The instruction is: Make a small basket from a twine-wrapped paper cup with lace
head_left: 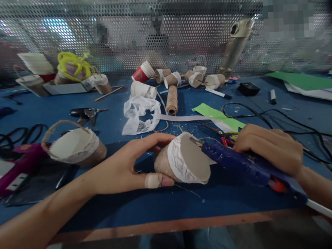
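Note:
My left hand (123, 165) is closed around a paper cup (164, 163) wrapped in brown twine, with a bandage on the thumb. The cup lies tilted on its side, its mouth facing right, and a band of white lace (176, 159) circles its rim. In my right hand (270, 148) is a blue glue gun (237, 165), a white glue stick (325, 211) coming out of its back end. The gun's nozzle (196, 141) is at the upper edge of the cup's rim; whether it touches cannot be seen clearly.
To the left are a twine-wrapped cup with a handle (79, 147) and a magenta glue gun (20, 169). Behind lie crumpled lace (139, 114), a twine roll (172, 100), pliers (219, 131), green paper (218, 114) and black cables (316, 129). Perforated metal (128, 48) closes the back.

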Demonstrator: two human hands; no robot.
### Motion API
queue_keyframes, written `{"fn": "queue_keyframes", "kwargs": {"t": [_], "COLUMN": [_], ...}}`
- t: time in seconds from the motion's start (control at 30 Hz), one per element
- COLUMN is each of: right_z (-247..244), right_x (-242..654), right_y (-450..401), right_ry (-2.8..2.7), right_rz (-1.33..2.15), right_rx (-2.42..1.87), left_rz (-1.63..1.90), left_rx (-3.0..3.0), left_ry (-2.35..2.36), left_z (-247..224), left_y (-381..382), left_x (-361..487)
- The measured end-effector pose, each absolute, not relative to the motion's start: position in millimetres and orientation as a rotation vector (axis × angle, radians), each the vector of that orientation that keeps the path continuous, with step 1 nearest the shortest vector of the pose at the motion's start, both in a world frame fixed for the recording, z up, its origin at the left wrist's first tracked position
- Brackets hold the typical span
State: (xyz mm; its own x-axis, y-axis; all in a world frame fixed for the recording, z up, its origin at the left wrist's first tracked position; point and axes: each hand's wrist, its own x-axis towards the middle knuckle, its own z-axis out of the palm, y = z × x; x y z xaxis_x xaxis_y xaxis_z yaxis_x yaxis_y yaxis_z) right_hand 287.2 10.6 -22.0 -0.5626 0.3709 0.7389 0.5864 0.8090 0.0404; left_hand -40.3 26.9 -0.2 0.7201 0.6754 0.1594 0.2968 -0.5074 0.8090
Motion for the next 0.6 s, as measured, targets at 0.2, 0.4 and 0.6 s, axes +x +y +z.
{"fn": "queue_keyframes", "kwargs": {"t": [0.2,0.4,0.6], "right_z": [-19.0,-13.1,-18.2], "right_x": [288.7,288.9,286.0], "right_y": [11.5,10.2,12.2], "right_ry": [-2.218,-2.195,-2.165], "right_rz": [-0.178,-0.126,-0.15], "right_rx": [-0.689,-0.656,-0.654], "left_rz": [0.6,0.623,0.597], "left_rx": [2.114,2.13,2.145], "left_ry": [0.727,0.715,0.735], "left_z": [-1.2,0.4,-3.4], "left_y": [26.8,27.0,28.0], "left_x": [-40.3,-37.8,-39.9]}}
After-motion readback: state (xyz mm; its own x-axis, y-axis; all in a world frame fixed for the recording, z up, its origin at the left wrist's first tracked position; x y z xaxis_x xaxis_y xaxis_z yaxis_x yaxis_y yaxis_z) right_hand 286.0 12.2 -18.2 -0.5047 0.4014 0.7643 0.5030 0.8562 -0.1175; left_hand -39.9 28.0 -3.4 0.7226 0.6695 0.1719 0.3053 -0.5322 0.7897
